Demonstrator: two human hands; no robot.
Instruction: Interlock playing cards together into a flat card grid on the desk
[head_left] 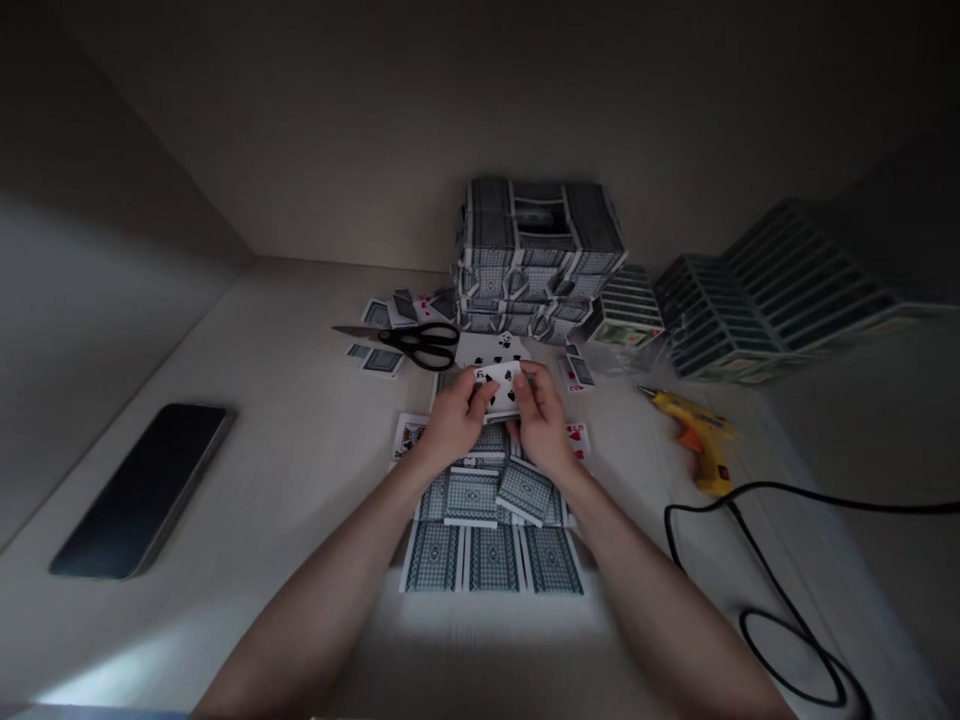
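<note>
Between my two hands is a playing card (501, 389), its black-spade face turned up toward me. My left hand (452, 418) pinches its left side, and my right hand (541, 415) grips the right side with the thumb on top. Whether it is one card or a few together, I cannot tell. Beneath and in front of the hands lie patterned card backs (493, 558), some in a row and others loosely overlapping. Another spade card (480, 348) lies just beyond my fingers. Red-suited card corners show beside my right wrist.
A box built of folded cards (491, 255) stands at the back. Black-handled scissors (420, 345) rest on card scraps at left. A yellow glue gun (697, 435) with a black cord (750, 487) lies right, near stacked card packs (750, 295). A phone (142, 490) lies far left.
</note>
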